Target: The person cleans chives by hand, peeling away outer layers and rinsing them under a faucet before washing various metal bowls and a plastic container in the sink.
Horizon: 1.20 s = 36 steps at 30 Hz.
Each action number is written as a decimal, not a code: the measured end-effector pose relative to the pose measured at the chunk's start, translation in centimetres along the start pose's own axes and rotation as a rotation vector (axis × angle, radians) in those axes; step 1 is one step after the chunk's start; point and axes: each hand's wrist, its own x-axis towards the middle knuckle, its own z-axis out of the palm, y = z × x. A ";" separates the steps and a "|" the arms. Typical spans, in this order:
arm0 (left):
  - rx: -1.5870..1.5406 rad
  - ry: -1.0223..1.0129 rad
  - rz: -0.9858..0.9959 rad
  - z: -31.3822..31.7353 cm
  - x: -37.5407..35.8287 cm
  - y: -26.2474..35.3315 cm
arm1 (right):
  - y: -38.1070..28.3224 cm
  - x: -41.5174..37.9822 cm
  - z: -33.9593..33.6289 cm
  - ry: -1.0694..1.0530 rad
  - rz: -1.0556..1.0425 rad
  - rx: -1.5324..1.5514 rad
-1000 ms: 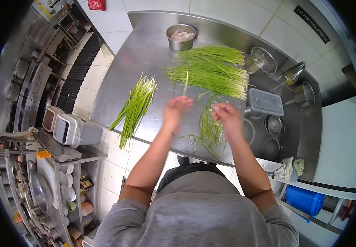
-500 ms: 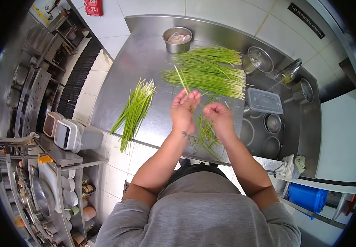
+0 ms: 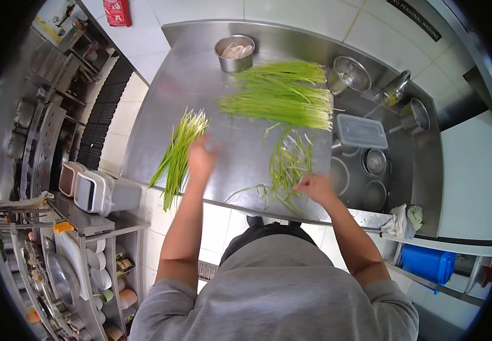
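A small bundle of green stalks [image 3: 179, 153] lies at the left of the steel counter, white ends up. My left hand [image 3: 201, 156] is at its right edge, smeared by motion, and what its fingers hold is unclear. Right of centre is a loose heap of thin trimmings [image 3: 288, 165]. Beside its lower right part, my right hand [image 3: 314, 186] has its fingers pressed together; anything between them is too small to make out. A large spread of green stalks [image 3: 280, 102] lies at the back, white ends to the right.
A round metal pot [image 3: 234, 63] with pale contents stands at the back of the steel counter [image 3: 160, 128]. To the right, the sink [image 3: 402, 182] holds a clear lidded container [image 3: 362, 131] and several metal pots. A cloth [image 3: 395, 223] hangs at the front edge.
My left hand has moved left from the centre to the small bundle. My right hand has moved down and slightly right, to the trimmings. The stalk held upright before no longer shows between my hands.
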 end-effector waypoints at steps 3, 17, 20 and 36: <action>-0.126 -0.445 0.079 4.9 -6.4 3.9 | 1.6 -2.8 3.8 -0.170 -0.103 -0.188; 0.102 -0.237 0.006 20.2 0.1 11.7 | 2.9 -0.7 -1.2 0.219 -0.176 0.108; 0.111 -0.330 -0.017 19.4 0.4 12.8 | 5.7 0.1 -1.9 0.192 -0.141 0.305; 0.116 -0.351 -0.025 8.1 -11.9 16.9 | 10.4 13.1 -8.7 0.498 -0.299 0.330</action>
